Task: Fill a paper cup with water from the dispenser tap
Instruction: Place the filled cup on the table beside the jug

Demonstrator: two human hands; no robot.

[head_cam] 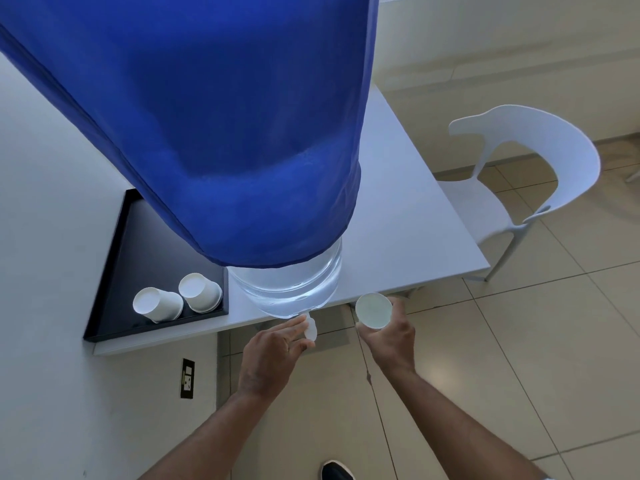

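A large clear water bottle [294, 289] under a blue cloth cover [207, 133] stands on the white table [398, 202]. Its small white tap [310, 329] sticks out over the table's front edge. My left hand [273, 351] has its fingers on the tap. My right hand [388, 341] holds an upright white paper cup [374, 310] to the right of the tap, apart from it, not under the spout. I cannot tell whether the cup holds water.
A black tray [114, 271] on the table's left carries two stacks of upside-down paper cups [157, 304] [201, 292]. A white plastic chair [512, 188] stands right of the table. A wall socket [187, 378] sits below the table. Tiled floor lies underneath.
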